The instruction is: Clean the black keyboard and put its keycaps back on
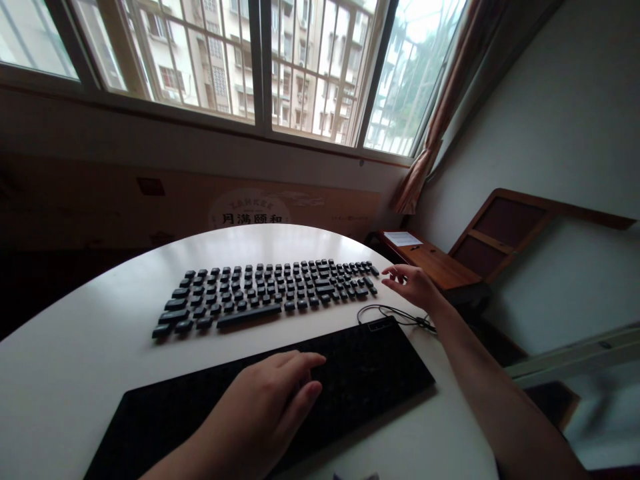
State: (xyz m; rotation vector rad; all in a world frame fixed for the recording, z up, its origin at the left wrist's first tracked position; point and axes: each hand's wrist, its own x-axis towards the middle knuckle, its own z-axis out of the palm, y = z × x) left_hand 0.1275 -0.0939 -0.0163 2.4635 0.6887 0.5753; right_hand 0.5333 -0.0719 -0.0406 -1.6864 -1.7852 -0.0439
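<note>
Loose black keycaps [260, 293] stand in keyboard-like rows on the round white table [75, 347]. In front of them lies a flat black keyboard base [370, 380], its keys taken off as far as I can see. My left hand [275, 393] is over the middle of the base, index finger and thumb apart, nothing visible between them. Whether it touches the base I cannot tell. Just beyond the right end of the rows is my right hand [407, 285], its fingers apart and slightly bent beside the last keycaps, with nothing visible in them.
A thin black cable [400, 315] lies coiled by the base's back right corner. At the bottom edge a small dark object [367, 476] is partly cut off. Beyond the table are a wooden chair [430, 260] with a paper sheet [403, 239], a cardboard panel [320, 203] and barred windows.
</note>
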